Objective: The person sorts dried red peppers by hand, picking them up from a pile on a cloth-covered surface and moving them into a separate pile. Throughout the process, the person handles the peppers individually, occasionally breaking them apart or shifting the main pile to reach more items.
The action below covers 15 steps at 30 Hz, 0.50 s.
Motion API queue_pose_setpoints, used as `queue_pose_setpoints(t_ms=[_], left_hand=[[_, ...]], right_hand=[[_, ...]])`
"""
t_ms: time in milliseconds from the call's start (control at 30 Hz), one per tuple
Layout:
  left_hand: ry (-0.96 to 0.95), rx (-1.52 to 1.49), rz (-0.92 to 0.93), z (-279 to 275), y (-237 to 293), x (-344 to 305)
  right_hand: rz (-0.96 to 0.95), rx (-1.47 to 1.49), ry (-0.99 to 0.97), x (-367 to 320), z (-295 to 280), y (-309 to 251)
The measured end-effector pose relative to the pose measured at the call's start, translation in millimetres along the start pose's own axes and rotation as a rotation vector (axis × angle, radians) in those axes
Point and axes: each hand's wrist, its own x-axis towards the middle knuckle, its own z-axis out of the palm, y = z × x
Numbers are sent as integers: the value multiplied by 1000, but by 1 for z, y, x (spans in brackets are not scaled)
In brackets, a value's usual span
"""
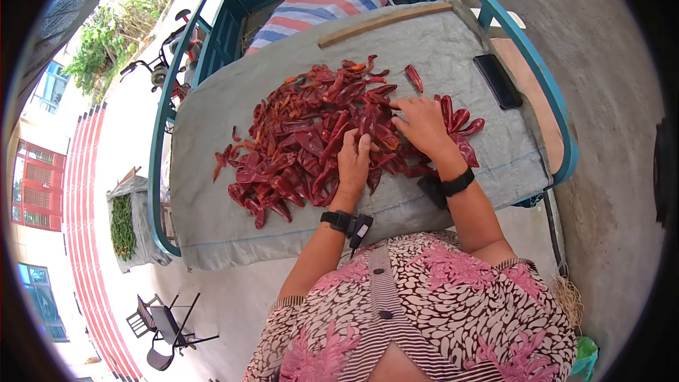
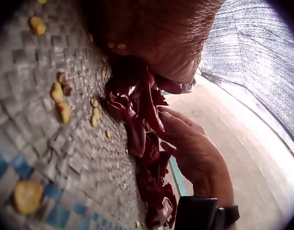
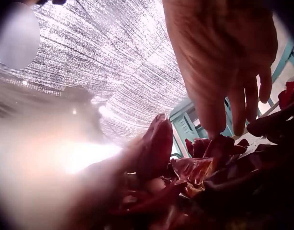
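Observation:
A broad heap of dried red chili peppers [image 1: 297,141] lies on a grey woven sheet [image 1: 212,233]. At its near side, the left hand [image 1: 353,166] has its fingers bent around a dark red chili pepper [image 3: 156,143], which stands up beside that hand in the right wrist view. Farther right, the right hand [image 1: 424,127] reaches palm down, its fingers fairly straight and their tips at the heap's right edge. In the right wrist view these fingers [image 3: 238,108] point down onto the peppers. Glare blurs the left hand there.
A black phone [image 1: 497,81] lies at the sheet's right, and a wooden strip [image 1: 385,22] along its far edge. Several peppers [image 1: 463,124] sit apart, right of the right hand. Blue-green cart rails [image 1: 541,85] border the sheet. Loose seeds [image 2: 60,103] dot the weave.

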Motion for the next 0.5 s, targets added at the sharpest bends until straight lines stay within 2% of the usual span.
queue_pose_setpoints(t_ms=[100, 200, 333, 433, 467, 500], left_hand=[[-7, -16, 9, 0, -1, 1], [-6, -25, 25, 0, -3, 1], [8, 24, 33, 1, -1, -1], [4, 53, -21, -1, 7, -2], [-16, 63, -65, -3, 12, -2], [-9, 49, -18, -1, 6, -3]], right_hand=[[42, 321, -171, -1, -1, 4], [69, 381, -55, 1, -17, 4], [66, 320, 179, 13, -47, -7], [4, 579, 215, 13, -37, -23], [-3, 573, 120, 8, -38, -29], [-7, 499, 100, 2, -34, -31]])
